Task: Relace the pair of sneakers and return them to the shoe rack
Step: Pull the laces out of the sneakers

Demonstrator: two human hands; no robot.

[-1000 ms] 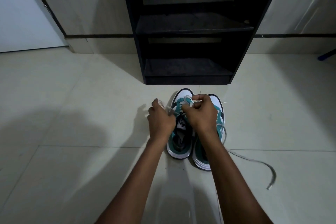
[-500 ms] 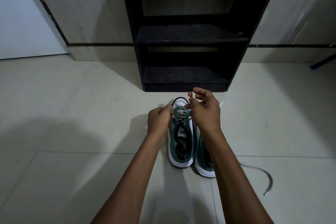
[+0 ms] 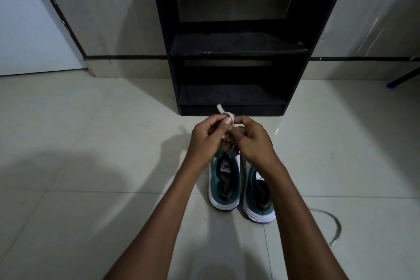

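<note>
Two teal and white sneakers stand side by side on the floor, toes toward the rack: the left sneaker and the right sneaker. Above the left sneaker's front, my left hand and my right hand meet, both pinching its white lace, whose end sticks up between the thumbs. The sneakers' toes are hidden behind my hands. A loose grey lace trails from the right sneaker across the floor. The black shoe rack stands just beyond, its shelves bare.
Pale floor tiles spread out on all sides. A wall with a dark strip runs behind the rack, with a white door at the left. A dark blue-tipped leg enters at the right edge.
My hands have come together and lifted the lace ends above the left sneaker's front; before, they were apart pulling the lace to each side. The view shifted slightly downward.
</note>
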